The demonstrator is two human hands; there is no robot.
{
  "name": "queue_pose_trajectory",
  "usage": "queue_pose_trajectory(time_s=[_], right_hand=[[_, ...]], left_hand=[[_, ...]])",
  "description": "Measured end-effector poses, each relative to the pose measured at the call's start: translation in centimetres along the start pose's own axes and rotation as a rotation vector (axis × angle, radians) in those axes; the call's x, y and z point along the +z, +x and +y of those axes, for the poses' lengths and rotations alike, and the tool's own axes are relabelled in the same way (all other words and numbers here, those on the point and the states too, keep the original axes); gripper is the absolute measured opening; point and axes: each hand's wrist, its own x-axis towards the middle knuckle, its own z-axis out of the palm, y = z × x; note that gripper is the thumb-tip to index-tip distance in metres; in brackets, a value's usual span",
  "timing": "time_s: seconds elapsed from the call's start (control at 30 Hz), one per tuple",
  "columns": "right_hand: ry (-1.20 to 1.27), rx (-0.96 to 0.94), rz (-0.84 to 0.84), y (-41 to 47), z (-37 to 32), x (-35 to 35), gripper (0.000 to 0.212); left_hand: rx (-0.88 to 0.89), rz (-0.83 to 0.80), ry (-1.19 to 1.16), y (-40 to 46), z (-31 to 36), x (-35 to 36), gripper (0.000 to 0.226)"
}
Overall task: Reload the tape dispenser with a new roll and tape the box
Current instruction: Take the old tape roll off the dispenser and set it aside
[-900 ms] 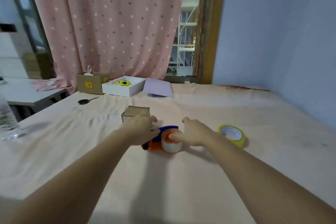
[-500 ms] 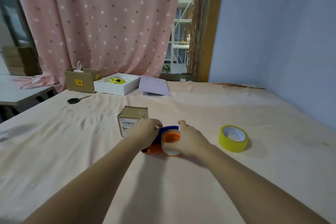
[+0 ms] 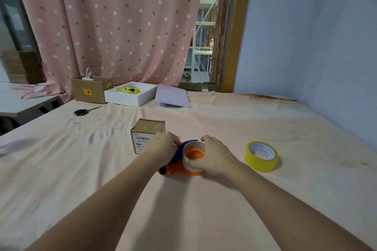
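both hands cupped — left hand (image 3: 163,146), right hand (image 3: 214,157) — around tape dispenser (image 3: 179,164)

A worktop (image 3: 224,210) under a peach cloth carries, along its far edge, an open cardboard box (image 3: 89,91), a white tray (image 3: 130,98), a lilac sheet (image 3: 172,99) and scissors (image 3: 86,110). Mid-worktop lie a small carton (image 3: 145,134), the tape dispenser (image 3: 179,166) and, toward the right edge, a yellow tape roll (image 3: 262,157).

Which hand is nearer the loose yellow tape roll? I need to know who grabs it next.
Right. The right hand grips the clear tape roll on the orange dispenser, just left of the yellow tape roll. The left hand is farther, beyond the dispenser.
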Motion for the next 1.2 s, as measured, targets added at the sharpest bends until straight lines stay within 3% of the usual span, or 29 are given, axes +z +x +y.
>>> queue_pose_trajectory(time_s=[0.1,0.23,0.47,0.73,0.93,1.2], right_hand=[[0.027,-0.011,0.018,0.2,-0.2,-0.7,0.110],[0.058,-0.002,0.083,1.0,0.4,-2.2,0.095],[0.075,0.065,0.224,1.5,5.0,-6.9,0.086],[0.005,0.340,0.340,-1.2,15.9,-13.8,0.092],[0.024,0.599,0.309,-5.4,22.7,-13.9,0.106],[0.083,0.637,0.285,-6.7,24.2,-11.6,0.104]], left_hand=[[-0.011,0.000,-0.011,-0.1,0.0,0.0,0.032],[-0.002,-0.003,-0.008,-0.1,0.0,-0.1,0.032],[-0.017,0.005,-0.039,0.0,-0.1,0.0,0.029],[0.006,0.002,-0.018,0.3,-0.4,0.2,0.026],[0.014,-0.012,-0.040,0.2,0.0,0.0,0.024],[0.005,-0.016,-0.145,-0.4,1.1,0.2,0.015]])
